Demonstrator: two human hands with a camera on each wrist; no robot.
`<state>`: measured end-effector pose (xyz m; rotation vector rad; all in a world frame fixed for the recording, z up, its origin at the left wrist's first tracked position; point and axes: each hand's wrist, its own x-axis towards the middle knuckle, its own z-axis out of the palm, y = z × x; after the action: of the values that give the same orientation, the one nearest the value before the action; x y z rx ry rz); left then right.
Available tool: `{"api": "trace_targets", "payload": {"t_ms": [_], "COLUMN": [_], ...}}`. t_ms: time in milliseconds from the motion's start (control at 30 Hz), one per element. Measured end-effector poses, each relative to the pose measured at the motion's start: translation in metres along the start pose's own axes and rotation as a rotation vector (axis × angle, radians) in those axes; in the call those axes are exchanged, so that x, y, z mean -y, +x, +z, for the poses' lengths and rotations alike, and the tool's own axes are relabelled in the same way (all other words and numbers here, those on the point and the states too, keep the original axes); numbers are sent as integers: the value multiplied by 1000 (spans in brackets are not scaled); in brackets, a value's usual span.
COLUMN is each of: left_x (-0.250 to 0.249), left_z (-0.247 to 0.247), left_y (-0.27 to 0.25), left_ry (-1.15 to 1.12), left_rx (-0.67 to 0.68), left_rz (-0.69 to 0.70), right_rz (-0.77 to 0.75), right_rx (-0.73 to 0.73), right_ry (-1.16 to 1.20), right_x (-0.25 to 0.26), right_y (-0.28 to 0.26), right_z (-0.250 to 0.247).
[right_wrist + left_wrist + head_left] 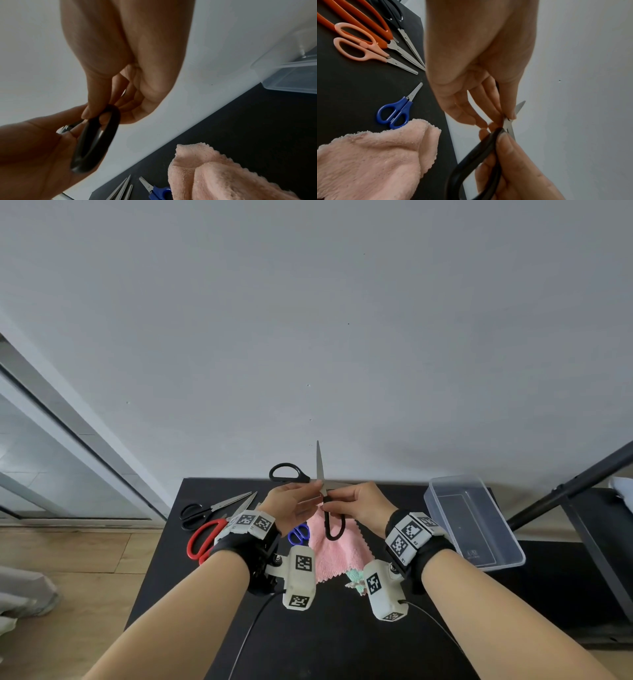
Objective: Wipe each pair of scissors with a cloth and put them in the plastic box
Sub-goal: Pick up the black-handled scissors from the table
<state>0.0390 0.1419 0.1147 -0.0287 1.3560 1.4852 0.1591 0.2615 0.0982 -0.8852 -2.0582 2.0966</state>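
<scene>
Black-handled scissors point(319, 463) are held up above the table, spread wide, one blade pointing up and one loop out to the left. My left hand point(317, 486) pinches them at the pivot, thumb and forefinger on the metal point(508, 121). My right hand point(330, 499) grips the lower black loop point(97, 142) between thumb and fingers. The pink cloth point(335, 556) lies crumpled on the black table point(394, 542) under both hands, held by neither. The clear plastic box point(472, 522) stands at the right with no scissors in it.
To the left on the table lie black scissors point(198, 511), red-handled scissors point(205, 539), pink-handled scissors point(364, 47) and small blue scissors point(393, 113) beside the cloth. A wall rises just behind the table. A dark stand's pole point(565, 491) slants at the right.
</scene>
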Motion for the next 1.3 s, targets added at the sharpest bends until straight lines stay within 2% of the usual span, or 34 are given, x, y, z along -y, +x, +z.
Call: {"api": "trace_targets", "payload": {"t_ms": [333,667,833,933,1167,1300], "left_x": [-4,33,54,65,81,84], "left_z": [-20,-73,-90,-101,-120,-126], "left_y": [8,17,15,16,14,14], "left_ry": [-21,76,108,161,205,194], "left_rx": [-93,-150,-192,-230,-271,-262], "left_rz": [44,-67,-135,-178,-227,-238], "right_rz": [117,190,115,88,31,89], "right_rx": [-2,38,97,127,299,258], "right_ry": [-155,-401,-648,-910,-1276,-1297], "right_x": [-8,-51,-66,-81,-82,-90], "right_y": [-6,-16,-13,-5,3,8], "right_z": [-7,8,31,45,68,74]}}
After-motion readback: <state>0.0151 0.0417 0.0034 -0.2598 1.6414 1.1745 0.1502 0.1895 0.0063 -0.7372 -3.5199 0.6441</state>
